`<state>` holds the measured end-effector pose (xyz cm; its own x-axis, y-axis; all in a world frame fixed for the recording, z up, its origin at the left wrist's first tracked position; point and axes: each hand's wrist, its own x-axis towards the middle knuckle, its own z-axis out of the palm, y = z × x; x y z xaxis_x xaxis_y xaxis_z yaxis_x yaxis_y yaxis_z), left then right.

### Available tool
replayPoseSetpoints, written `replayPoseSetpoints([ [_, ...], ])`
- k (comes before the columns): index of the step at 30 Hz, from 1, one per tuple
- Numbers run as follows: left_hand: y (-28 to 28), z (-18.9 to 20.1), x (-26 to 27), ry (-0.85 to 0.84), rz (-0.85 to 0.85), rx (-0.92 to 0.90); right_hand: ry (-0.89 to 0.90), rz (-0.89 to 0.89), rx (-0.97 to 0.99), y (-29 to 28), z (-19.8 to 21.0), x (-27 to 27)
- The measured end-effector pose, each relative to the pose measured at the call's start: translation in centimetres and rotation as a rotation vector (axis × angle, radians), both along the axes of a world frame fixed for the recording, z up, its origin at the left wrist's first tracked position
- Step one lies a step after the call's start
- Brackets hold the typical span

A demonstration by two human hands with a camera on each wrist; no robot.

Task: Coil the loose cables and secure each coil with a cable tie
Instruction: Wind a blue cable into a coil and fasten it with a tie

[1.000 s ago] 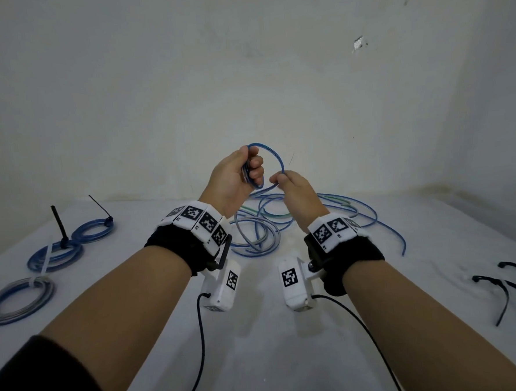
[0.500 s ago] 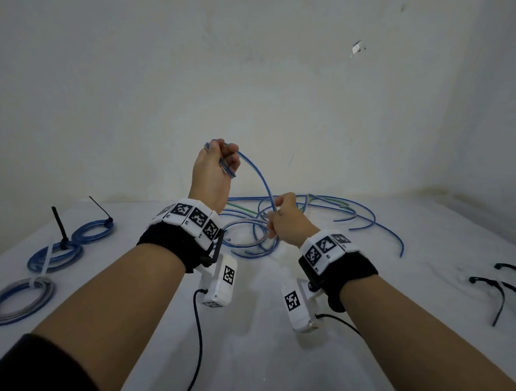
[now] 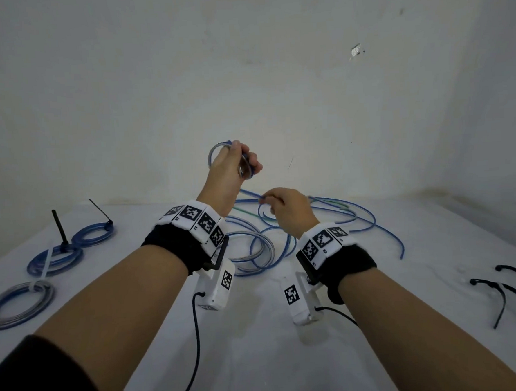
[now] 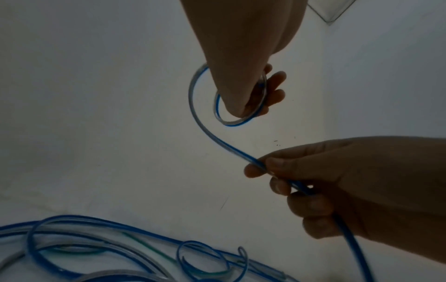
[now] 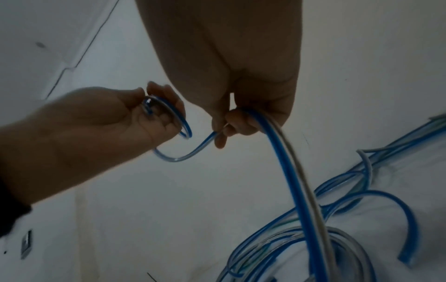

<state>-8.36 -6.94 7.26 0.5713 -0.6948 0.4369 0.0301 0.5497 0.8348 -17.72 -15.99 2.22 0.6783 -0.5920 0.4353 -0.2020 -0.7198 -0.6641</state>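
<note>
My left hand [image 3: 236,163] is raised above the table and grips a small loop of blue cable [image 3: 214,151], seen from below as a ring [image 4: 237,121] round its fingers. From that loop the cable [image 4: 217,139] curves down to my right hand [image 3: 284,207], which pinches it between thumb and fingers [image 4: 267,167]. Below the right hand the same blue cable [image 5: 289,171] runs down to the tangle of loose blue and grey cables [image 3: 260,249] on the white table [image 3: 261,361]. Several black cable ties [image 3: 510,288] lie at the right.
Three tied coils lie at the left: a small blue one [image 3: 93,234], a larger blue one [image 3: 55,260] and a grey-blue one [image 3: 18,303]. A white wall [image 3: 243,75] stands close behind the table. Black cords hang from both wrist cameras.
My left hand has turned and moved to the right, forming a small loop in its grip. My right hand has slid along the cable and sits lower, beside the left.
</note>
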Motion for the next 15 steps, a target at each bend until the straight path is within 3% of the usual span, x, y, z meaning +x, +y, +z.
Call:
replayPoseSetpoints([
  [4,-0.6,-2.0,0.7,-0.478,0.242,0.161,0.021,0.082,0.123,0.5,0.5,-0.3],
  [7,-0.7,-3.5,1.2,-0.762,0.300,0.304,0.050,0.092,0.175,0.5,1.1,-0.7],
  [11,-0.8,-3.9,1.1,-0.896,0.357,0.446,0.069,0.133,0.280,1.0,1.6,-1.5],
  [15,-0.9,-3.6,1.8,-0.967,0.524,0.547,0.190,0.190,0.307,1.5,1.2,-2.5],
])
